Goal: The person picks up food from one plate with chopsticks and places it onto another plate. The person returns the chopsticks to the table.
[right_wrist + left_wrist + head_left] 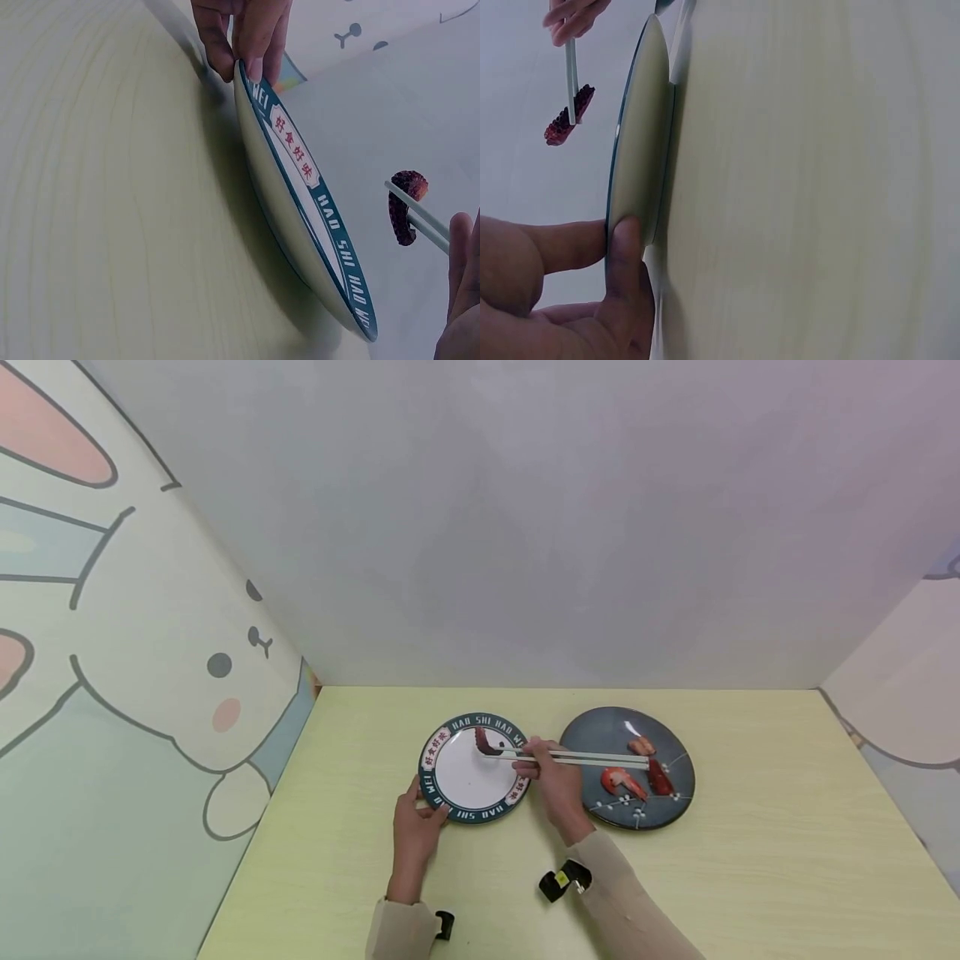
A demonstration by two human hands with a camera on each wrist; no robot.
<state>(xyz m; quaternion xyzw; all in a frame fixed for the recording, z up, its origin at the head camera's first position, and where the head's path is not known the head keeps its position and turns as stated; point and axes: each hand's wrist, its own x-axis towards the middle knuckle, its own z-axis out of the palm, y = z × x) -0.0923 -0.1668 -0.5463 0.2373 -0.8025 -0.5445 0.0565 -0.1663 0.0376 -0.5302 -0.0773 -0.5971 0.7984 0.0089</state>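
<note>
My left hand (417,831) pinches the near-left rim of a white plate (468,781) with a dark green lettered border, thumb and fingers on either side of the edge. A pair of pale chopsticks (588,760) is held in my right hand (557,783), to the right of that plate. Between their tips is a dark red, curved, bumpy piece of food (406,206) like an octopus tentacle. It hangs above the white plate, apart from it in both wrist views. The left wrist view also shows the bumpy piece (568,116) beyond the plate's rim.
A dark blue-grey plate (585,727) with a white blossom pattern stands at the right. On it lie a shrimp (622,782), a dark red piece (660,778) and a small pinkish-brown piece (642,746). The pale wood-grain table (765,827) meets a wall (525,568) at the back.
</note>
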